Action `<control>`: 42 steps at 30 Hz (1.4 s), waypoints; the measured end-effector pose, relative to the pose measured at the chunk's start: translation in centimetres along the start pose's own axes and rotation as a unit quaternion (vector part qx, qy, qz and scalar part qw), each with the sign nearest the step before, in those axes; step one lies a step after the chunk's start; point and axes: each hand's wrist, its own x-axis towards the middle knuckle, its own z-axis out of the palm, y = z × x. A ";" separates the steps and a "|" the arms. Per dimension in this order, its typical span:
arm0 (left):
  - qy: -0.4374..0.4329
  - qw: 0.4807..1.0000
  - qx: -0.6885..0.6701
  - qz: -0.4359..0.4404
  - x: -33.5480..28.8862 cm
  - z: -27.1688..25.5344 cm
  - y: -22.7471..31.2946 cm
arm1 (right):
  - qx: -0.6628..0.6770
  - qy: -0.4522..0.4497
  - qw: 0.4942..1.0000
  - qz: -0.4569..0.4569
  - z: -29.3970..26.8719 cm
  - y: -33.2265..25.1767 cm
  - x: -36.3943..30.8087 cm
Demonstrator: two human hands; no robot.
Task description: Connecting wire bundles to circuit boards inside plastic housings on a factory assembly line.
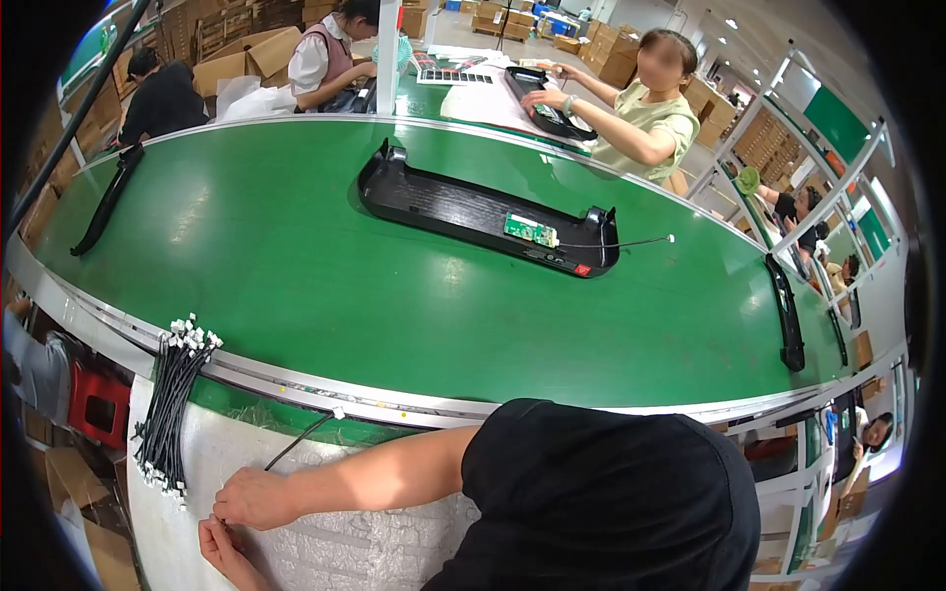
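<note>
My right hand (254,498) is closed on a thin black cable (298,440). The cable runs out from behind the hand toward the bench edge and ends in a small white connector. Just below, my left hand (229,554) pinches at a dark bit that looks like the other end of the same cable. The fingertips of both hands nearly meet, so that end is mostly hidden. Beside them, a bundle of black cables with white connectors (175,404) hangs over the rail at the left.
On the green conveyor belt (296,276) lies a long black plastic housing (463,212) holding a green circuit board (531,229) with a wire. More black housings lie at the belt's left (108,202) and right (785,313) ends. A co-worker (645,123) handles another housing across the belt.
</note>
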 end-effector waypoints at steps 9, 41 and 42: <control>0.003 0.999 0.028 0.014 -0.1 0.3 0.3 | -0.017 -0.022 1.000 0.010 0.0 -0.1 0.2; -0.008 1.000 0.019 0.019 0.6 -0.1 -0.8 | -0.022 -0.045 0.998 0.035 0.0 0.1 0.2; -0.005 1.000 0.021 0.018 0.7 -0.2 -0.9 | -0.023 -0.045 0.998 0.035 0.0 0.1 0.3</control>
